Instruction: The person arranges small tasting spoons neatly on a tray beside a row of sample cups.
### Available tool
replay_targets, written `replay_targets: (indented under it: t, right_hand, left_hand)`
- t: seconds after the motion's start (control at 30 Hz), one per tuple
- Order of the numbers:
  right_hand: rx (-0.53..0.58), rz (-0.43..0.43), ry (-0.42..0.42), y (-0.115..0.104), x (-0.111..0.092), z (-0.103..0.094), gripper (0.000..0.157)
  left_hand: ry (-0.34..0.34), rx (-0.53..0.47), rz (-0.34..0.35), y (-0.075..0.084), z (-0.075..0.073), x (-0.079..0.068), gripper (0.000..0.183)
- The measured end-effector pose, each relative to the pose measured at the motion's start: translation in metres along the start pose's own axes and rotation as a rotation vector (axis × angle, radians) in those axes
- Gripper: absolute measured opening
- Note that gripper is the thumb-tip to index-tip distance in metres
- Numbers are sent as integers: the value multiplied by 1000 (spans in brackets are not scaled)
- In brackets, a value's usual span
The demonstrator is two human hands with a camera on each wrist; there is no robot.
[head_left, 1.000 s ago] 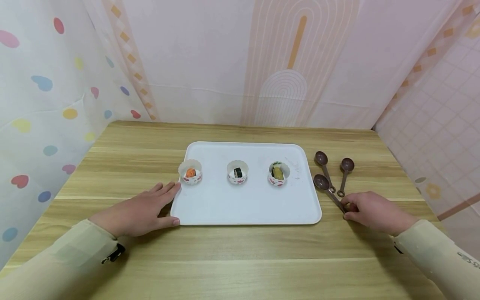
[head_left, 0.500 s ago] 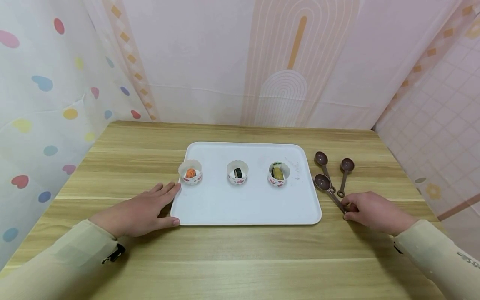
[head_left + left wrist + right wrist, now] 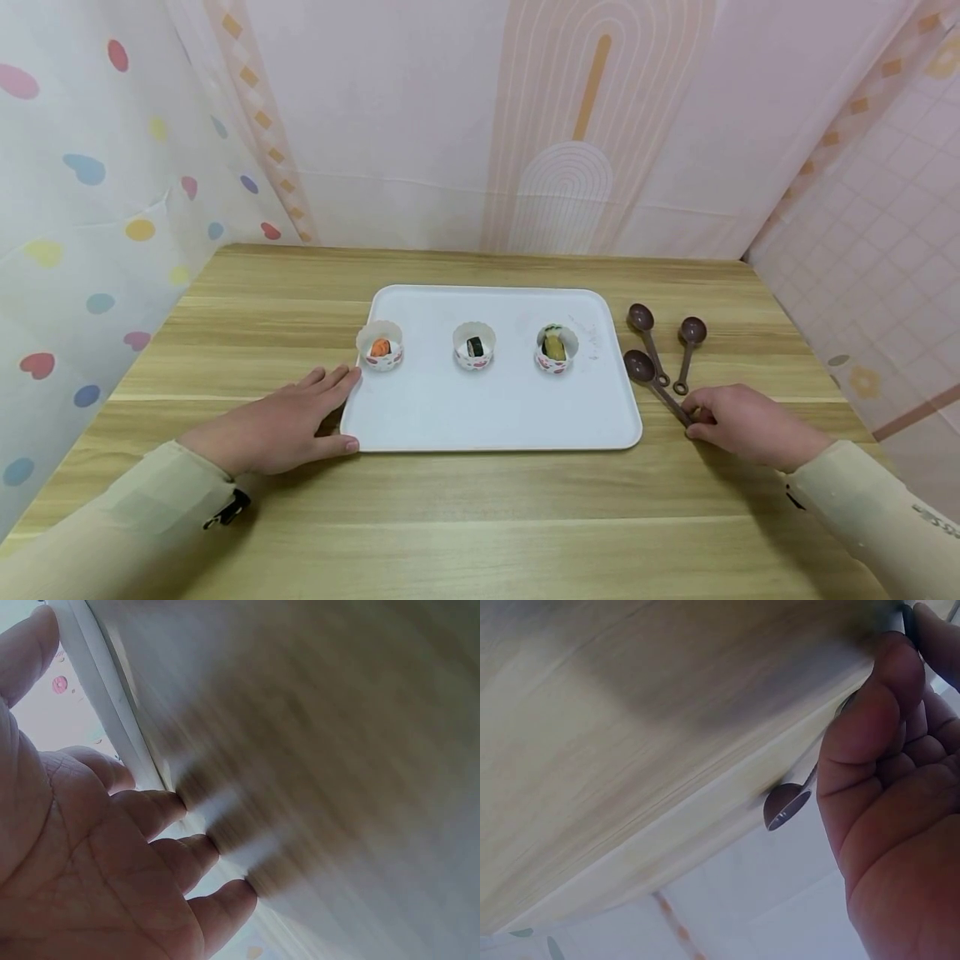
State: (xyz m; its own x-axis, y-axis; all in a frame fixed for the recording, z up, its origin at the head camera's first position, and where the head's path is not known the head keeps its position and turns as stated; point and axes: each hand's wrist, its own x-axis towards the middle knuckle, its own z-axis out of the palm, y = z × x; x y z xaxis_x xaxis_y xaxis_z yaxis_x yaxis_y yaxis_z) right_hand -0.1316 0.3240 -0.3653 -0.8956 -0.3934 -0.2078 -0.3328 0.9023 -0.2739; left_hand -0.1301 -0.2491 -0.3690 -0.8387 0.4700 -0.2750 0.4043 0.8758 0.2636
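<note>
Left hand: palm down, fingers straight, thumb spread away, gripping nothing; fingertips and thumb tip at the left edge of the white tray. Right hand: thumb and fingers pinch the handle end of the nearest brown spoon, bowl pointing away to the left, near the tray's right edge. Spoon lies slanted on the bench, just right of the tray.

Two more brown spoons there: far-left spoon, handle end just beside the pinched spoon's handle (contact unclear), and far-right spoon, handle end near the right fingers. Bowls of both point away from the person.

On tray, row of three paper cups: left cup at the left rim, orange-topped piece inside; middle cup, black-wrapped piece; right cup, yellow-green piece. Dark marks on tray beside right cup.

Pale sleeves on both arms. Patterned curtain behind bench; dotted curtain on left.
</note>
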Motion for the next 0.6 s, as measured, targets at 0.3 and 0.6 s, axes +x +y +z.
replay_targets:
  t: [0.3, 0.6]
  right_hand:
    - [2, -8, 33, 0, -1, 1, 10]
    - [51, 6, 100, -5, -1, 0, 5]
  left_hand:
    - [5, 10, 5, -1, 2, 0, 106]
    - [-15, -13, -8, -1, 1, 0, 107]
